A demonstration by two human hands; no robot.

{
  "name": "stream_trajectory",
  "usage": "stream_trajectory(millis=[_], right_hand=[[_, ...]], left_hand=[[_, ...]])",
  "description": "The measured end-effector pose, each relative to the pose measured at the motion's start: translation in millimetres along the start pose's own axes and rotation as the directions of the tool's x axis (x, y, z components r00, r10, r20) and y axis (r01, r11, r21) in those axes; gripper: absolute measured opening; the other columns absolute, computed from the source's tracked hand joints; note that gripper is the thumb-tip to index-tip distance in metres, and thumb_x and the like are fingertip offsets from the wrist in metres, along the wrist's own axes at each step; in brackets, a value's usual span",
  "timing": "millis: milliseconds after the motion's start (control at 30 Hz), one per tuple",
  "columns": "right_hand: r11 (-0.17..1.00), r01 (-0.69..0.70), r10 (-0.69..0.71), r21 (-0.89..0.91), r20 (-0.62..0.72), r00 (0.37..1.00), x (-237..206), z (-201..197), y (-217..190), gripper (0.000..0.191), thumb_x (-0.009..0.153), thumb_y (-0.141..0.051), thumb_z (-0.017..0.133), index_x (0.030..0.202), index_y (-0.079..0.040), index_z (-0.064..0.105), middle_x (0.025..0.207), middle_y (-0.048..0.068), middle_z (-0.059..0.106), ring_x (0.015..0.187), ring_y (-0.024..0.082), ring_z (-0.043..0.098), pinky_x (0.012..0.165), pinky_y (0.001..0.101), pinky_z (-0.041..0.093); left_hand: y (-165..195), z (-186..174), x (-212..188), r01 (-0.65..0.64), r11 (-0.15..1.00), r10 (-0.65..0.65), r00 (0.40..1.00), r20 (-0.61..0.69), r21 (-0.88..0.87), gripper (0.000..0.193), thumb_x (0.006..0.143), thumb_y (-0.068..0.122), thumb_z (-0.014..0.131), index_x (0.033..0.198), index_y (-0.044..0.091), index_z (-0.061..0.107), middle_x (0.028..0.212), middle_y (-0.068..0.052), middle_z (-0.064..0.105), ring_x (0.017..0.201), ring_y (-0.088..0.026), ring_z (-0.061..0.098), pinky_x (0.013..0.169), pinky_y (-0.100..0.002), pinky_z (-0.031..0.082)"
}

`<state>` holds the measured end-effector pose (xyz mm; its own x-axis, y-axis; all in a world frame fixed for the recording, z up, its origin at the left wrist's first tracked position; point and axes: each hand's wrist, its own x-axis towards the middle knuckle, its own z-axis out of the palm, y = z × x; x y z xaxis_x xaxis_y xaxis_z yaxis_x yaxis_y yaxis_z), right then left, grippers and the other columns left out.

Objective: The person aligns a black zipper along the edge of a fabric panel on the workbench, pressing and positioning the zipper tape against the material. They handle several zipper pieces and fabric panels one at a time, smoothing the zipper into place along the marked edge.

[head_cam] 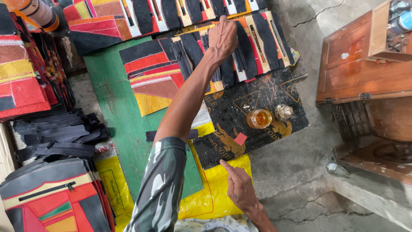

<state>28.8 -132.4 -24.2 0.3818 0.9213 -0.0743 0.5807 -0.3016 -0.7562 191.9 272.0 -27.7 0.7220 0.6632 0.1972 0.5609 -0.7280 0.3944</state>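
Left hand (222,36) is reaching forward, fingers curled onto the black strips (240,56) beneath it. Right hand (239,187) is pressing the yellow sheet (210,193), forefinger out. Finished patchwork panels (56,197) stacked leftward; many pieces apparently unassembled.

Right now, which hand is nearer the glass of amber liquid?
Right. The right hand rests on yellow sheet below the glass; the left hand reaches farther up on the black strips.

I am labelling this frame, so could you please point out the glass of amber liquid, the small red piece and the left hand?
Glass of amber liquid (259,118), head view, liquid surface.
Small red piece (240,138), head view, its middle.
Left hand (222,38), head view, back of hand.
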Motion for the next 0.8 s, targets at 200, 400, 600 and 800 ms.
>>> stream_trajectory(millis=[200, 400, 600, 800], right_hand=[[0.999, 0.044, -0.043, 0.011, -0.019, 0.999, -30.8, 31.5, 2.5, 0.053, 0.085, 0.007, 0.054, 0.136, -0.004, 0.062, 0.072, 0.010, 0.056, 0.067, 0.026, 0.056, 0.066, 0.0399, 0.047], [0.989, 0.148, -0.145, 0.008, -0.152, 0.978, -55.5, 47.9, -5.5, 0.052, 0.087, 0.007, 0.053, 0.137, -0.004, 0.063, 0.075, 0.010, 0.058, 0.072, 0.025, 0.060, 0.071, 0.0383, 0.050], [0.978, 0.207, -0.193, 0.035, -0.238, 0.952, -75.2, 56.3, -5.8, 0.056, 0.087, 0.012, 0.050, 0.141, 0.000, 0.057, 0.089, 0.011, 0.065, 0.082, 0.026, 0.063, 0.078, 0.0374, 0.052], [0.965, 0.263, -0.260, -0.013, -0.192, 0.946, -103.7, 79.7, -27.3, 0.059, 0.085, 0.015, 0.052, 0.142, 0.000, 0.056, 0.092, 0.011, 0.065, 0.087, 0.027, 0.062, 0.080, 0.0391, 0.052]], left_hand=[[-7.2, 3.5, -46.1, -0.028, 0.999, 0.028, 1.000, 0.004, -0.034, 0.008, 0.077, 0.001, 0.065, 0.083, -0.004, 0.063, 0.109, -0.030, 0.059, 0.074, -0.035, 0.071, 0.054, -0.043, 0.057], [-9.3, -27.0, -107.6, -0.160, 0.981, 0.125, 0.955, -0.270, -0.110, 0.018, 0.078, 0.003, 0.064, 0.094, -0.004, 0.064, 0.087, -0.024, 0.063, 0.070, -0.041, 0.068, 0.054, -0.048, 0.052], [-57.0, -70.1, -293.9, -0.217, 0.905, 0.215, 0.976, -0.048, -0.366, 0.025, 0.100, 0.020, 0.073, 0.083, 0.002, 0.066, 0.087, -0.020, 0.060, 0.075, -0.042, 0.062, 0.065, -0.052, 0.048], [-92.9, -109.9, -458.9, -0.102, 0.942, 0.174, 0.963, 0.204, -0.319, 0.032, 0.079, 0.015, 0.080, 0.107, 0.004, 0.069, 0.104, -0.017, 0.058, 0.102, -0.038, 0.054, 0.085, -0.048, 0.044]])
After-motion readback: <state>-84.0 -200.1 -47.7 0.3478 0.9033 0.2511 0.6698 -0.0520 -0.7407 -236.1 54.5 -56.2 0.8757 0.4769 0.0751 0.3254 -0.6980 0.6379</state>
